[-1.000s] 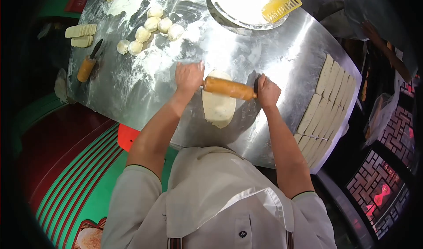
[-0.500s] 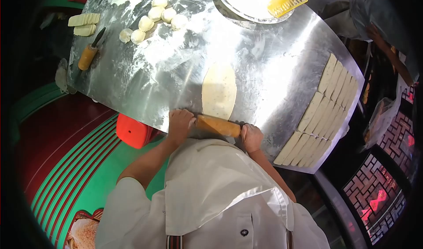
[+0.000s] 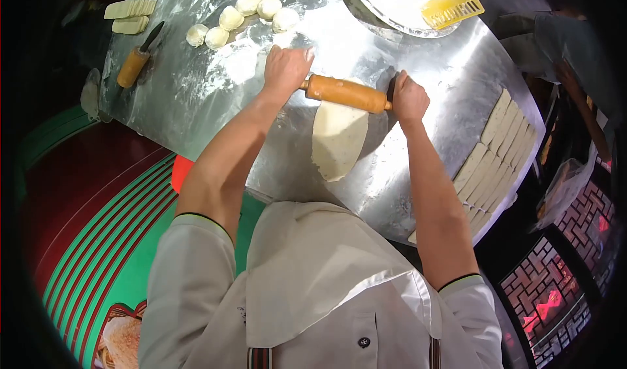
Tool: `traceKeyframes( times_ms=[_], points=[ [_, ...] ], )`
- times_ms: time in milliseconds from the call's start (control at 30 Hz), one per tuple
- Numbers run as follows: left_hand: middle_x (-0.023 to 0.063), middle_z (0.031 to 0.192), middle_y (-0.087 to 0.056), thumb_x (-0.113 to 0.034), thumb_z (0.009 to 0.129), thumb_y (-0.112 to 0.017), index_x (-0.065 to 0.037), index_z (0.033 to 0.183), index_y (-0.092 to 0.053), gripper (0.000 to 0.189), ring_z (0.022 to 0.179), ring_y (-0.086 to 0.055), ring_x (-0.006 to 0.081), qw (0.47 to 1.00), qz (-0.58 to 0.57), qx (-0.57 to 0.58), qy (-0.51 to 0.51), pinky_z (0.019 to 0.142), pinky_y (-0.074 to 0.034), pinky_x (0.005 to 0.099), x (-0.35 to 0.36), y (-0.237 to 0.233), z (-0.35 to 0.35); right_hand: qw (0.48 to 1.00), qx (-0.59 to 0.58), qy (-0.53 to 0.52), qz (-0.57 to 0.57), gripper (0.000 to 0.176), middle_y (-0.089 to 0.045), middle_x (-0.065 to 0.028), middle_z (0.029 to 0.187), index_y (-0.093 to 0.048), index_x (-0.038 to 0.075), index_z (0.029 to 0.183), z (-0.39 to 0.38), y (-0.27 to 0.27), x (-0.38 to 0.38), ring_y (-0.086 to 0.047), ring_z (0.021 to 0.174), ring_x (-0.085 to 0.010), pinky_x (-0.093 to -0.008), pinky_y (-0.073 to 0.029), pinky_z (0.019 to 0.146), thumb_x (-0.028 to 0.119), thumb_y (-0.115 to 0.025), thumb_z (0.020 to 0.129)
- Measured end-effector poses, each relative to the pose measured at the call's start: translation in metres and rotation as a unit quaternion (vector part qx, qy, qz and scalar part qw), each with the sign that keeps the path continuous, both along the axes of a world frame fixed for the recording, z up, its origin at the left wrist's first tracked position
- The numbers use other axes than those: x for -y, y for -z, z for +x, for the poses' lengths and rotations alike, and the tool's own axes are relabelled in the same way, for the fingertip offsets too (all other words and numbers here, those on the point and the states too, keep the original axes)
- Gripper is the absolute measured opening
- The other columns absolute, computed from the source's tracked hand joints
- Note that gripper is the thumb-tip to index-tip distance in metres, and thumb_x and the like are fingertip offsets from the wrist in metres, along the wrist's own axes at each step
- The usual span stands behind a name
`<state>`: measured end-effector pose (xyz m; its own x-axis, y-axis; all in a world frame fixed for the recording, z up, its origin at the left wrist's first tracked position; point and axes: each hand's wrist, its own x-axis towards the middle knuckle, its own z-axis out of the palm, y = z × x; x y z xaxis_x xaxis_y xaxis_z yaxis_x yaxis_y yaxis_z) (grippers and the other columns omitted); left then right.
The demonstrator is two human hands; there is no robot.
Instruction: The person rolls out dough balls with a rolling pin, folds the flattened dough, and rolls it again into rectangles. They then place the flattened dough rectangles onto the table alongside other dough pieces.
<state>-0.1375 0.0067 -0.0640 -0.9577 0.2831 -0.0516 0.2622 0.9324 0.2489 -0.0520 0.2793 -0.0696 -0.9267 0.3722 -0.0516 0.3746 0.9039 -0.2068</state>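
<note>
A rolling pin [image 3: 346,93] is laid across the far end of a long dough sheet [image 3: 338,144] by the floured steel table's [image 3: 189,108] near edge. One end is pressed by the left hand [image 3: 285,68], fingers outstretched; the other is gripped by the curled right hand [image 3: 409,100].

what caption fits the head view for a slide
Left hand and right hand press a wooden rolling pin onto the far end of a dough sheet on a floured table
</note>
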Motion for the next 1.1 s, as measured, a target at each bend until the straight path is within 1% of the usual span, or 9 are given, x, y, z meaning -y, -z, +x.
traceKeyframes(
  times_ms=[133,267,333,400,533,700,833,967,1100],
  points=[
    [0.014,0.072,-0.068,-0.031,0.097,-0.052,-0.006,0.071,-0.069,0.04,0.077,-0.063,0.0311,1.0,0.012,0.009,-0.004,0.082,-0.041,0.042,0.004,-0.004,0.003,1.0,0.02,0.005,0.016,0.056,-0.067,-0.0217,0.069,-0.068,0.004,0.066,-0.004,-0.005,0.005,-0.067,0.065,-0.0398,-0.0474,-0.055,0.064,0.036,-0.04,0.102],
    [0.0099,0.075,-0.062,-0.022,0.09,-0.06,-0.009,0.073,-0.064,0.022,0.08,-0.06,0.0284,0.991,0.12,-0.041,0.039,0.082,-0.04,0.0418,0.042,-0.012,0.087,0.999,0.012,-0.032,-0.029,0.047,-0.064,-0.0183,0.06,-0.065,0.007,0.063,0.091,-0.003,0.044,-0.063,0.055,-0.0358,-0.0459,-0.051,0.055,0.03,-0.048,0.1],
    [0.0059,0.082,-0.06,-0.02,0.089,-0.061,-0.01,0.078,-0.063,0.014,0.082,-0.057,0.0262,0.99,0.116,-0.049,0.062,0.084,-0.038,0.0425,0.064,-0.012,0.137,0.992,-0.034,-0.109,-0.055,0.034,-0.061,-0.0144,0.06,-0.064,0.007,0.071,0.148,-0.005,0.062,-0.06,0.055,-0.032,-0.0419,-0.05,0.059,0.024,-0.052,0.097],
    [0.0048,0.085,-0.059,-0.018,0.088,-0.063,-0.01,0.08,-0.062,0.012,0.083,-0.056,0.0257,0.995,0.059,-0.013,0.084,0.085,-0.037,0.0434,0.08,-0.021,0.18,0.985,-0.031,-0.146,-0.09,0.028,-0.061,-0.0099,0.064,-0.061,0.011,0.071,0.186,-0.018,0.075,-0.061,0.06,-0.0294,-0.0421,-0.05,0.062,0.021,-0.054,0.095],
    [0.0057,0.082,-0.06,-0.017,0.09,-0.062,-0.01,0.078,-0.062,0.014,0.082,-0.056,0.0262,0.987,0.12,0.078,0.068,0.083,-0.036,0.0438,0.104,-0.035,0.227,0.973,0.059,-0.163,-0.154,0.033,-0.062,-0.0088,0.064,-0.06,0.011,0.068,0.223,-0.025,0.078,-0.062,0.06,-0.0285,-0.0401,-0.05,0.059,0.024,-0.053,0.098],
    [0.0068,0.07,-0.061,-0.018,0.092,-0.06,-0.011,0.074,-0.062,0.019,0.072,-0.058,0.0276,0.982,0.124,0.108,0.094,0.079,-0.037,0.0433,0.074,-0.04,0.175,0.98,-0.023,-0.124,-0.152,0.039,-0.059,-0.0125,0.056,-0.059,0.008,0.06,0.176,-0.021,0.043,-0.059,0.049,-0.0318,-0.0431,-0.046,0.048,0.025,-0.057,0.096],
    [0.0123,0.064,-0.062,-0.021,0.094,-0.057,-0.008,0.071,-0.063,0.027,0.062,-0.057,0.0335,0.989,0.126,-0.017,0.07,0.073,-0.039,0.0421,0.017,-0.004,0.081,0.992,-0.036,-0.09,-0.083,0.042,-0.064,-0.0158,0.061,-0.064,0.007,0.067,0.088,0.0,0.004,-0.063,0.054,-0.0339,-0.044,-0.05,0.052,0.029,-0.05,0.099],
    [0.0172,0.072,-0.065,-0.033,0.097,-0.051,-0.006,0.076,-0.067,0.038,0.068,-0.058,0.0398,0.997,0.071,0.017,0.023,0.081,-0.044,0.0459,-0.027,-0.01,-0.014,0.999,-0.02,-0.045,-0.016,0.051,-0.064,-0.0212,0.063,-0.066,0.004,0.066,-0.011,0.001,-0.033,-0.064,0.058,-0.0394,-0.0473,-0.053,0.058,0.035,-0.045,0.102],
    [0.0172,0.076,-0.066,-0.032,0.097,-0.051,-0.005,0.078,-0.066,0.037,0.073,-0.059,0.0388,0.997,0.072,0.03,0.024,0.079,-0.042,0.0445,-0.027,-0.011,-0.016,0.998,-0.009,-0.061,-0.005,0.049,-0.066,-0.0182,0.068,-0.066,0.006,0.071,-0.02,-0.001,-0.031,-0.065,0.062,-0.0384,-0.0471,-0.053,0.061,0.035,-0.043,0.103]
  ],
)
